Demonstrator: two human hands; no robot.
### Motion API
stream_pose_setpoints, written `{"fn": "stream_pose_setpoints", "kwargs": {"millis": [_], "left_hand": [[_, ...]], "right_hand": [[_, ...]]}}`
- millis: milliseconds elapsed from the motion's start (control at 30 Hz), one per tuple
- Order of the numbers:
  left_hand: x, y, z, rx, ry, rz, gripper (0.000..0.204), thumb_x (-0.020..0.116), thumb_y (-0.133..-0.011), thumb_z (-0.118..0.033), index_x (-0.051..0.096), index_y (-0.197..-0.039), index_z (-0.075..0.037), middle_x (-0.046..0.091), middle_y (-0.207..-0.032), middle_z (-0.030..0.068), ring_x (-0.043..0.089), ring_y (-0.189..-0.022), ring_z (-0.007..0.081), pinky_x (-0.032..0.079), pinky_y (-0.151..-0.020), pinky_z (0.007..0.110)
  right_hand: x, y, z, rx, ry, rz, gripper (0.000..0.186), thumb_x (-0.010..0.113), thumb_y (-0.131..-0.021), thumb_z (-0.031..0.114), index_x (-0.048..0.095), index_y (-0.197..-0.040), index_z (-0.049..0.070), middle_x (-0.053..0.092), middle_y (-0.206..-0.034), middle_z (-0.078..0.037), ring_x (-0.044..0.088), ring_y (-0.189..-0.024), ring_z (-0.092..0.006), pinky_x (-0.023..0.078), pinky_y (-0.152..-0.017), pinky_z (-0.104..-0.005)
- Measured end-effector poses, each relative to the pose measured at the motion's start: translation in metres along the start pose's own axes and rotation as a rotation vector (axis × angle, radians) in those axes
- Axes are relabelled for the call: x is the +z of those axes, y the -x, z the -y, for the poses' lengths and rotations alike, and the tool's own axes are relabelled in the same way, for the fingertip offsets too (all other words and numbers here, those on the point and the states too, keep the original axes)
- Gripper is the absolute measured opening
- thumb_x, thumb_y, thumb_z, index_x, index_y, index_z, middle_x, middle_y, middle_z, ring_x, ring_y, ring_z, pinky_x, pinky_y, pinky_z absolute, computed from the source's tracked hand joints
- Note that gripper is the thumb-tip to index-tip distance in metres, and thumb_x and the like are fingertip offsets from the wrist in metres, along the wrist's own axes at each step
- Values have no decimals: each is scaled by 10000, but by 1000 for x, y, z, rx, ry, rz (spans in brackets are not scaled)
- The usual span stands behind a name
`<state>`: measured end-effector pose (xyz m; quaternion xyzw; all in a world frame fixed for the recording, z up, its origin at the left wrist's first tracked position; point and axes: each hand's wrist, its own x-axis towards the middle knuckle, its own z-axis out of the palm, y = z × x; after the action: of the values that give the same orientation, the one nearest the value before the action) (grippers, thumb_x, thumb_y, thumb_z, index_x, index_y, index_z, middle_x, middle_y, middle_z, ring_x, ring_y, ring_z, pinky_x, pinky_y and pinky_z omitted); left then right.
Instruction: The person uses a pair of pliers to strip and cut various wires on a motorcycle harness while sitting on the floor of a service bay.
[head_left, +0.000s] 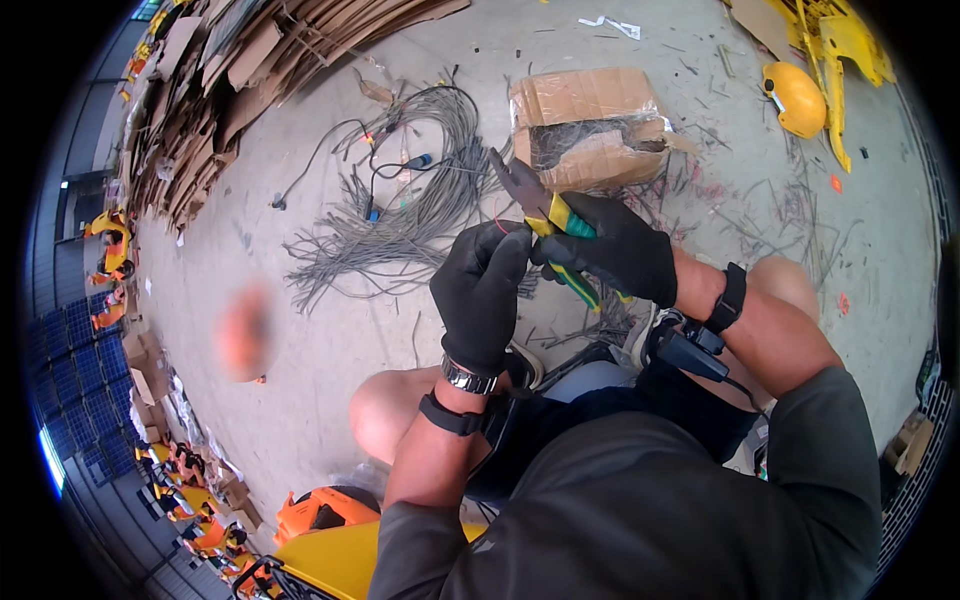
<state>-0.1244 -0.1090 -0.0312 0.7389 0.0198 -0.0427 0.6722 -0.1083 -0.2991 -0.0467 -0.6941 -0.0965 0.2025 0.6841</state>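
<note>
My right hand [620, 250], in a black glove, is closed round pliers [555, 225] with yellow-and-green handles and dark jaws angled up to the left. My left hand [475, 290], also gloved in black, pinches a thin red wire [500, 224] just left of the pliers' pivot. Beyond both hands a bundle of grey cables [370, 225] with blue connectors lies on the concrete floor [300, 370]. Short cut cable pieces [610, 330] are scattered below the pliers and toward the right.
A torn cardboard box [580, 95] holds grey scraps. Flattened cardboard [230, 70] is piled at upper left. Yellow plastic parts [800, 100] lie at upper right. An orange-and-yellow object [325, 515] is beside me at lower left. More yellow and orange items line the left edge.
</note>
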Motion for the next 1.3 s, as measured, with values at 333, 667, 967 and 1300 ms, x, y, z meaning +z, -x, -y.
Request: {"fn": "stream_pose_setpoints", "kwargs": {"millis": [333, 667, 967, 1300], "left_hand": [[-9, -3, -7, -136, 141, -30, 204, 618, -950, -158, 674, -1006, 30, 668, -720, 66, 606, -610, 110, 470, -562, 232], [-12, -8, -14, -69, 116, -180, 191, 634, -946, -152, 655, -903, 32, 664, -743, 92, 610, -575, 146, 489, -531, 266], [-8, -3, -11, -106, 133, -64, 173, 666, -924, -142, 690, -938, 29, 600, -676, 19, 539, -542, 91, 410, -495, 238], [-15, -5, 4, -32, -16, 82, 181, 668, -933, -169, 693, -919, 10, 553, -629, -30, 456, -510, 46, 348, -460, 212]], "right_hand": [[4, 3, 1, 79, -36, -11, 339, 703, -905, 264, 587, -1082, 0, 637, -887, -90, 579, -801, -113, 485, -725, -315], [-23, 0, 6, 10, 491, -60, 516, 666, -889, 248, 478, -1331, 59, 644, -1027, -217, 636, -943, -354, 494, -838, -419], [-13, 3, 3, 51, 464, 136, 462, 634, -870, 234, 505, -1289, 92, 638, -1039, -200, 630, -976, -360, 487, -843, -432], [-15, 2, 2, 45, 491, 170, 415, 619, -879, 243, 515, -1253, 95, 631, -1042, -199, 623, -961, -369, 484, -835, -441]]}}
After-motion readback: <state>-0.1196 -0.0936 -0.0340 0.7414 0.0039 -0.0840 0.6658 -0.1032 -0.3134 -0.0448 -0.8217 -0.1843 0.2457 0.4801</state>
